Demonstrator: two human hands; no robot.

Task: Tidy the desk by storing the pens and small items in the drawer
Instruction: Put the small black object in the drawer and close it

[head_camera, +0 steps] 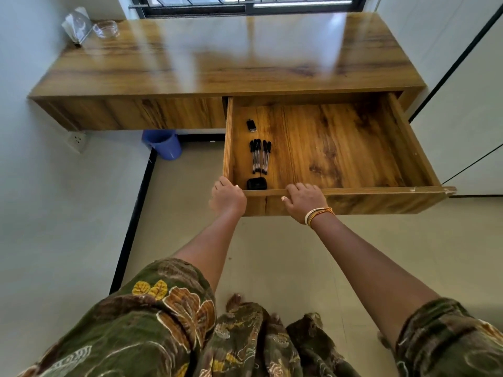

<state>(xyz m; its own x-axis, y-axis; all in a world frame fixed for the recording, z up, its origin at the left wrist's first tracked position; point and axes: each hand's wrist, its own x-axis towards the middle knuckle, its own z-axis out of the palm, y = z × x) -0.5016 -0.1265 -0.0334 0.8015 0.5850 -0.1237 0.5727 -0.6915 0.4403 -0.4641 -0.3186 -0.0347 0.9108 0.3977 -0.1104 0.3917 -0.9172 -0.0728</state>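
The wooden drawer (pixel 353 198) on the desk's right side stands pulled out. At its left end lie several black pens (pixel 260 156) side by side, a small black item (pixel 251 125) behind them and a black box-like item (pixel 256 183) by the front panel. My left hand (pixel 227 197) grips the drawer's front left corner. My right hand (pixel 304 198) holds the top edge of the front panel, fingers curled over it.
The wooden desk top (pixel 217 61) carries a glass bowl (pixel 106 29) and a clear stand (pixel 76 24) at its far left corner. A blue bin (pixel 163 144) sits on the floor under the desk. A wall socket (pixel 77 141) is at left.
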